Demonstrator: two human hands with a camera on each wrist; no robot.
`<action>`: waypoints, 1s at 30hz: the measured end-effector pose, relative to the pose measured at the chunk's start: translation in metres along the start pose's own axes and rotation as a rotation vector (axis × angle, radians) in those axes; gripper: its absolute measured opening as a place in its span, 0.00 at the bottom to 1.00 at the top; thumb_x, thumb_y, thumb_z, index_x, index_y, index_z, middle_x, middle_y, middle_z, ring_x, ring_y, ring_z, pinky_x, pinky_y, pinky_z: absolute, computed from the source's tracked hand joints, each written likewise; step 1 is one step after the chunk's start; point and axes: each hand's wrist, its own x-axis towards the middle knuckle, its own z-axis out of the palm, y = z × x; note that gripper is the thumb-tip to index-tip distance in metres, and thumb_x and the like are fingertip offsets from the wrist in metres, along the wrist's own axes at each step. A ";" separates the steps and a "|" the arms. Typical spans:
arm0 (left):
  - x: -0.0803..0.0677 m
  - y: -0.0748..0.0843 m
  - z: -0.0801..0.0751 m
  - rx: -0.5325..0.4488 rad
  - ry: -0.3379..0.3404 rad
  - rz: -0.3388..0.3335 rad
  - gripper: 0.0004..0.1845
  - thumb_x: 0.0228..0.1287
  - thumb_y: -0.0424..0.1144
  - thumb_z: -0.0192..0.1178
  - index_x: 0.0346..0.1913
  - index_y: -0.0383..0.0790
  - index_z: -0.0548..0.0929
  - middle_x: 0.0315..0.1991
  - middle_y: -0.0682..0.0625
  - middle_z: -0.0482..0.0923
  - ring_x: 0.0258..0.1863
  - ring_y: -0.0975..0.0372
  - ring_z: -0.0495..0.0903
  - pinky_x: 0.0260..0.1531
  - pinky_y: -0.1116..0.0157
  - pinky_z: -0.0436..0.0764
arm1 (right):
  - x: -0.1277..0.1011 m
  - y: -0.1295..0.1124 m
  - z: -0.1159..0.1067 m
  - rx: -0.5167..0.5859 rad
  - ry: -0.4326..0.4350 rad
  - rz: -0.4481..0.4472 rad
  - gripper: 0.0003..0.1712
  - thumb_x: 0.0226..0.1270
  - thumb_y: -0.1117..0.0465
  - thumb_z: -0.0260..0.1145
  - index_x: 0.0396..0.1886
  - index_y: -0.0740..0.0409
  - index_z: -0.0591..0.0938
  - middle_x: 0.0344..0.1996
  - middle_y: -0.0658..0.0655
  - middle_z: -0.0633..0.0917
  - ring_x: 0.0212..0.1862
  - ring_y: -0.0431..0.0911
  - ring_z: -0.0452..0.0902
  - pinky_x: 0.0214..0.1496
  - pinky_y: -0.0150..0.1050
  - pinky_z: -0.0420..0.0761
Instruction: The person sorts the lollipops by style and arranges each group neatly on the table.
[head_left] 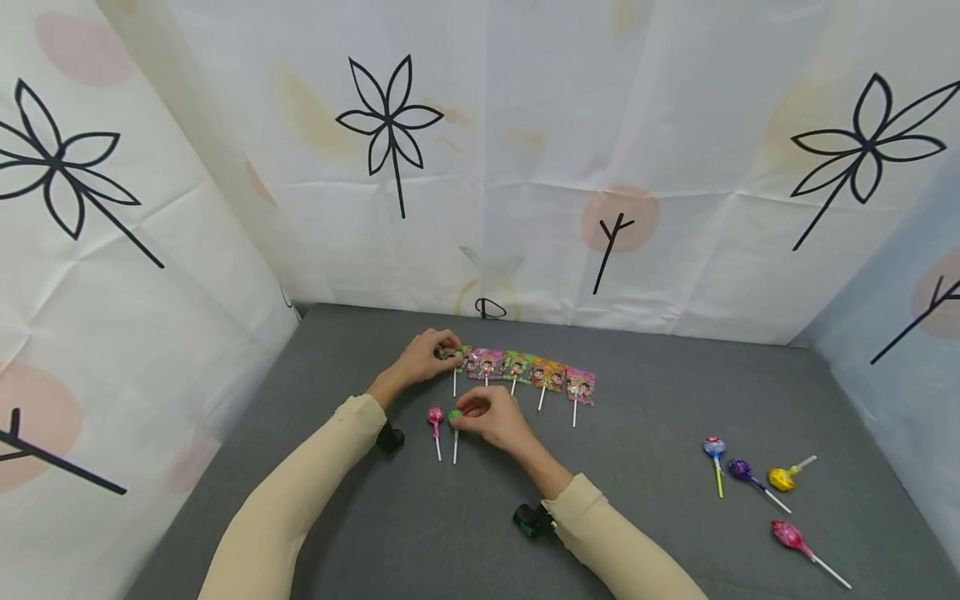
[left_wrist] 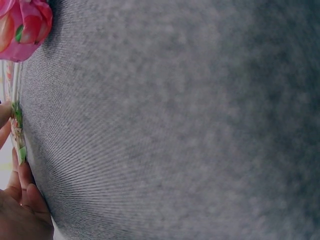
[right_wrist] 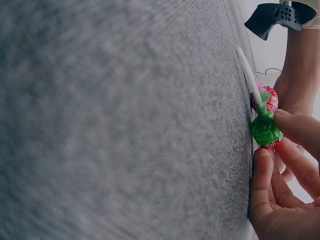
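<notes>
My left hand (head_left: 426, 357) is at the far left end of a row of flat-wrapped lollipops, its thumb and fingers holding the wrapper of the leftmost lollipop (head_left: 454, 383), partly covered by the fingers. With its thumb and fingertips, my right hand (head_left: 495, 418) pinches the round head of a green lollipop (right_wrist: 266, 129), whose white stick points toward me. Just left of it lies a pink round lollipop (head_left: 436, 417), its stick also toward me. That pink lollipop looms large at the corner of the left wrist view.
The row continues rightward with pink (head_left: 485, 364), green (head_left: 517, 367), orange (head_left: 548, 375) and pink (head_left: 581, 387) flat lollipops. Off to the right lie loose blue (head_left: 715, 447), purple (head_left: 739, 469), yellow (head_left: 782, 478) and red-pink (head_left: 787, 534) round lollipops. Patterned cloth walls surround the grey table (head_left: 645, 500).
</notes>
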 end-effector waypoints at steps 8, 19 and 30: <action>-0.002 0.001 -0.001 -0.002 0.020 0.028 0.10 0.68 0.37 0.68 0.48 0.38 0.83 0.46 0.40 0.79 0.46 0.48 0.76 0.48 0.49 0.76 | -0.005 -0.005 -0.005 0.007 -0.032 0.026 0.16 0.59 0.68 0.78 0.46 0.69 0.86 0.39 0.59 0.87 0.40 0.51 0.84 0.42 0.37 0.82; -0.001 -0.003 0.001 -0.008 0.016 0.047 0.10 0.68 0.38 0.68 0.47 0.38 0.82 0.46 0.40 0.79 0.45 0.48 0.76 0.47 0.48 0.76 | -0.025 -0.016 -0.036 0.017 -0.124 0.020 0.27 0.63 0.63 0.77 0.59 0.69 0.80 0.56 0.67 0.81 0.53 0.61 0.80 0.50 0.48 0.82; 0.005 -0.015 0.008 -0.005 -0.013 0.025 0.11 0.70 0.42 0.67 0.49 0.42 0.83 0.49 0.41 0.78 0.47 0.49 0.76 0.50 0.49 0.75 | -0.047 -0.019 -0.075 0.049 -0.183 -0.029 0.22 0.67 0.65 0.73 0.56 0.71 0.80 0.53 0.70 0.81 0.50 0.60 0.81 0.52 0.47 0.81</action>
